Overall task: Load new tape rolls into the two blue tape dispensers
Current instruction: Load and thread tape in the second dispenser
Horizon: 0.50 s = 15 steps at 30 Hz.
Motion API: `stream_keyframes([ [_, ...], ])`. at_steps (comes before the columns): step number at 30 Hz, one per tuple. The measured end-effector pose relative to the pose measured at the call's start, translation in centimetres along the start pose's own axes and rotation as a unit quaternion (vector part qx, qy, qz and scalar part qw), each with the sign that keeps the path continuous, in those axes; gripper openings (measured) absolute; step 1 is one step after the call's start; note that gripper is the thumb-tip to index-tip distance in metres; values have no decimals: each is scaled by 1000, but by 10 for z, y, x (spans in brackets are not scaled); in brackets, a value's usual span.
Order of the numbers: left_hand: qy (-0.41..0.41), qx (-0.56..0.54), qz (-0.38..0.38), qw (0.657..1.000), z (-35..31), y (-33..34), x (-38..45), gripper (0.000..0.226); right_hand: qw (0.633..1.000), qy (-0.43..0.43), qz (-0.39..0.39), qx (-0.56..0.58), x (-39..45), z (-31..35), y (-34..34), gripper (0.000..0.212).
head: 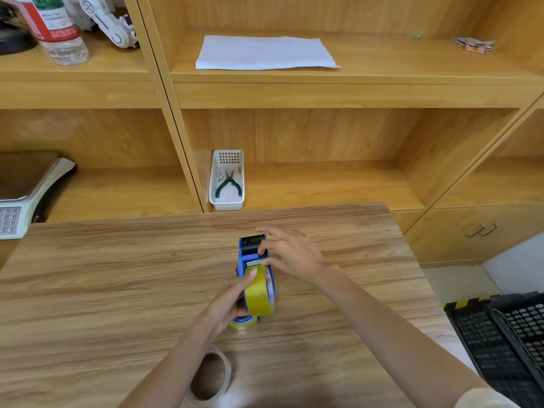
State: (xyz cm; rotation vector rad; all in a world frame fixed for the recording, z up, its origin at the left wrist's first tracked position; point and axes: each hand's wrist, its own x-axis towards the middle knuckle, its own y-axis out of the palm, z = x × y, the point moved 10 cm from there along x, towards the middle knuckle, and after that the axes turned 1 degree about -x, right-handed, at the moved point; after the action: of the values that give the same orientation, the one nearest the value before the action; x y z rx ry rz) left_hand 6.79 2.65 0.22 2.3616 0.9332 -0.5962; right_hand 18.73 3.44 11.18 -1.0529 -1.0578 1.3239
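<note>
A blue tape dispenser (245,254) lies on the wooden table (117,275), its toothed cutter pointing away from me. A yellow tape roll (260,295) sits in its rear cradle. My left hand (228,304) grips the roll and the dispenser's rear, thumb on top of the roll. My right hand (290,254) pinches the tape's loose end over the dispenser's front, by the black roller. A second blue-and-yellow piece (243,322) peeks out below my left hand, mostly hidden. A clear tape roll (210,378) lies flat near the table's front edge.
Wooden shelving stands behind the table. A white basket (226,181) with green pliers sits on the low shelf, a scale (20,198) to its left. White paper (265,53) lies on the upper shelf. Black crates (506,334) stand at the right.
</note>
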Motion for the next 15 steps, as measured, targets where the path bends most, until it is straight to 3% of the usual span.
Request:
stream_keyframes([
  [7,4,5,2,1000,-4,4,-1,39,999,20,-25,-11,2,2,4,22],
  [15,2,-19,24,1000,-17,10,2,50,987,54,-32,145,8,-11,12,16],
])
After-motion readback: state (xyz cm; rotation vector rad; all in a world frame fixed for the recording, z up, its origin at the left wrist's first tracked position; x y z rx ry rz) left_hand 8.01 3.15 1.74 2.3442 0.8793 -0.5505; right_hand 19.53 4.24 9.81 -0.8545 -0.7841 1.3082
